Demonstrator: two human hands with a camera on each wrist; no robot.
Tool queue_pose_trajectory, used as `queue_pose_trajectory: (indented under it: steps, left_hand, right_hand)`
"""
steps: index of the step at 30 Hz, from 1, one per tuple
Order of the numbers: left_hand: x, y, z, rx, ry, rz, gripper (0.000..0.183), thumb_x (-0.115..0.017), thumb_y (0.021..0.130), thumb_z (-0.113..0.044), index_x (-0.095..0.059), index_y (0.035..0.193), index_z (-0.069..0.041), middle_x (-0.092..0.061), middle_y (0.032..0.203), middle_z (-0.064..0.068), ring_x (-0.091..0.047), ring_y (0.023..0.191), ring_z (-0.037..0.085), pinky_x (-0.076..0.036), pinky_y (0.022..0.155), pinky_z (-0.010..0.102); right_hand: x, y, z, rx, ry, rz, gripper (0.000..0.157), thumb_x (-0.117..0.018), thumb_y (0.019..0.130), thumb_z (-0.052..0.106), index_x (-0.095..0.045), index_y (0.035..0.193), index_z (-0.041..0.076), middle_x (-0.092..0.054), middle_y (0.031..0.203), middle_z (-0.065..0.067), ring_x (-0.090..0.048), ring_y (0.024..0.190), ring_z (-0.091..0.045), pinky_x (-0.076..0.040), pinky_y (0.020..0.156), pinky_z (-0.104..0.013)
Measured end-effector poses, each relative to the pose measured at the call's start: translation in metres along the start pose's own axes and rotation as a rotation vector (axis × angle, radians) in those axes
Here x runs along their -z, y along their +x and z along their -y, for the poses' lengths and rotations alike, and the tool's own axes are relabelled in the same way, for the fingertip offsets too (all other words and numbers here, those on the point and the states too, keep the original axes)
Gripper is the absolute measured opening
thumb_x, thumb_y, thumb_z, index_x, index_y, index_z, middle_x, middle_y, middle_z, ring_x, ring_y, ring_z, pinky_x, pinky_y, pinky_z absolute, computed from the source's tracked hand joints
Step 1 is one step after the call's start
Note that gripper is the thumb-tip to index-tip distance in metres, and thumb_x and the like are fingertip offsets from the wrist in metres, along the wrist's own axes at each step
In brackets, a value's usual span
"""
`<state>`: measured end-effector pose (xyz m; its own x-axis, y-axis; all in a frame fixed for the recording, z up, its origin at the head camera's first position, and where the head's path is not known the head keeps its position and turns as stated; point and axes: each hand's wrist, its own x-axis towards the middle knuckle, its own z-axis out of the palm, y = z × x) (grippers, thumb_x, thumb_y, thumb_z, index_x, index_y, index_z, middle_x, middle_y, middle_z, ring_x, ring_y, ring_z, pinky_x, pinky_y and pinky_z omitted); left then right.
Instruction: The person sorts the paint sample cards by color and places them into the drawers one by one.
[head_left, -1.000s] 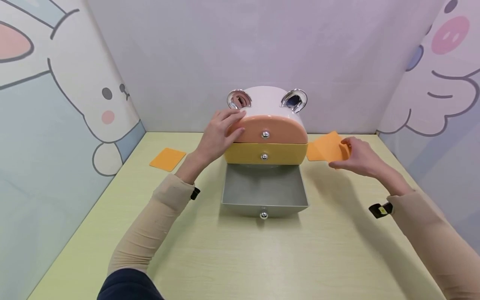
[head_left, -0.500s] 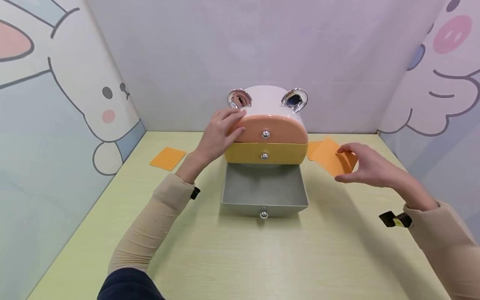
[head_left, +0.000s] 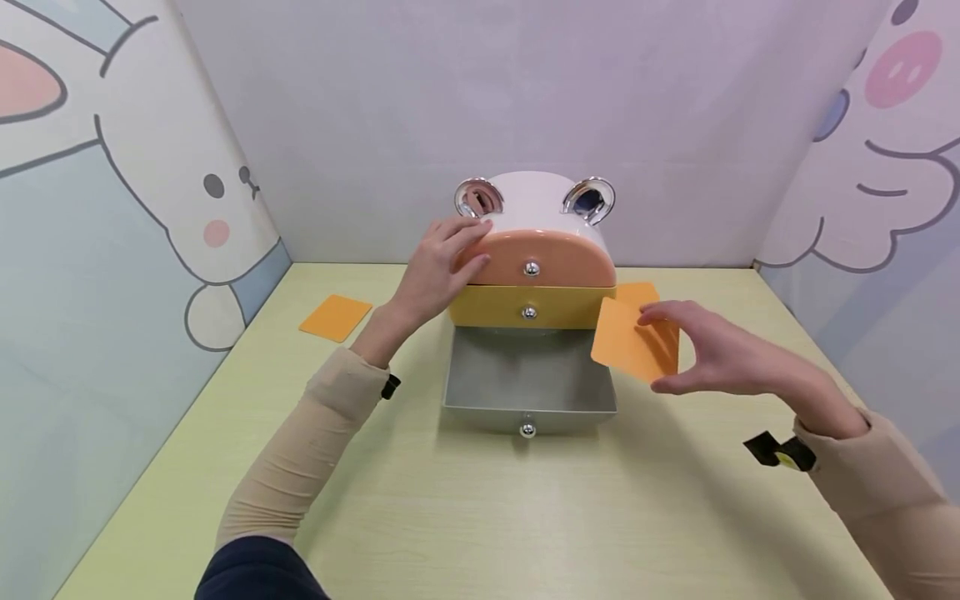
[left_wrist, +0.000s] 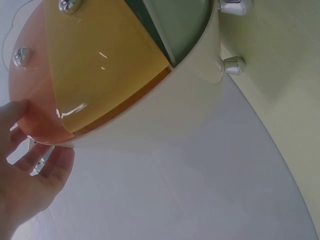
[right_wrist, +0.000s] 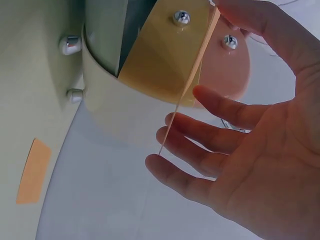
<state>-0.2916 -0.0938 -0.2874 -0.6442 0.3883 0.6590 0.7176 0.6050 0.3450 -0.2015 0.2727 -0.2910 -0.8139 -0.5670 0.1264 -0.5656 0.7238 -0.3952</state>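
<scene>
My left hand point(head_left: 438, 271) grips the upper left side of a small drawer cabinet point(head_left: 534, 196), thumb on the front of its coral top drawer point(head_left: 573, 260) and fingers round the edge. Below are a yellow drawer point(head_left: 487, 308), pushed in, and a grey drawer point(head_left: 483, 422), pulled out with nothing inside. My right hand point(head_left: 731, 354) holds a thin orange square card point(head_left: 630, 337) by its edges, between thumb and fingers. The card is tilted beside the yellow drawer, near the grey drawer's right side. The right wrist view shows this card point(right_wrist: 187, 82) nearly edge-on.
Another orange card point(head_left: 637, 290) lies on the table behind the held one, partly hidden. A further orange card point(head_left: 335, 317) lies left of the cabinet. Silver round ears point(head_left: 589, 200) top the cabinet. Walls with cartoon figures enclose the pale table point(head_left: 517, 517).
My right hand has lifted the orange card off the table and carried it left and towards me, to beside the drawers. My left hand has kept its place on the cabinet.
</scene>
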Motion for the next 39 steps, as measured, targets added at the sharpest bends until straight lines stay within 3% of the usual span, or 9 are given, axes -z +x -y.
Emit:
queue_pose_trajectory:
  steps: [10,18,27,39]
  left_hand:
    - [-0.001,0.001,0.001,-0.002,-0.007,-0.004,0.042,-0.066,0.092,-0.021,-0.06,0.132,-0.009,-0.059,0.129,0.011,-0.048,0.115,0.027,-0.043,0.098,0.04]
    - [-0.001,0.001,0.002,-0.008,-0.009,-0.006,0.042,-0.066,0.092,-0.02,-0.06,0.132,-0.009,-0.059,0.129,0.011,-0.049,0.115,0.028,-0.043,0.098,0.041]
    - [-0.001,0.001,0.001,-0.011,-0.006,-0.004,0.042,-0.066,0.092,-0.02,-0.059,0.132,-0.008,-0.058,0.129,0.011,-0.048,0.115,0.028,-0.043,0.098,0.04]
    - [-0.001,0.001,0.001,0.003,-0.009,0.006,0.043,-0.066,0.092,-0.02,-0.059,0.133,-0.009,-0.058,0.13,0.011,-0.048,0.114,0.028,-0.044,0.096,0.04]
  right_hand:
    - [-0.02,0.02,0.017,0.081,-0.008,0.05,0.073,-0.086,0.067,0.019,-0.052,0.129,0.005,-0.054,0.133,-0.007,-0.046,0.124,-0.027,-0.041,0.101,-0.047]
    - [-0.032,0.036,0.025,0.106,-0.01,0.096,0.074,-0.086,0.066,0.02,-0.053,0.13,0.006,-0.055,0.133,-0.006,-0.046,0.124,-0.027,-0.042,0.102,-0.049]
    - [-0.045,0.05,0.029,0.169,-0.018,0.091,0.071,-0.085,0.066,0.021,-0.054,0.128,0.005,-0.058,0.128,-0.005,-0.048,0.122,-0.027,-0.042,0.102,-0.049]
    - [-0.058,0.06,0.034,0.169,-0.027,0.113,0.071,-0.087,0.063,0.023,-0.056,0.124,0.004,-0.054,0.138,-0.012,-0.047,0.123,-0.029,-0.043,0.101,-0.046]
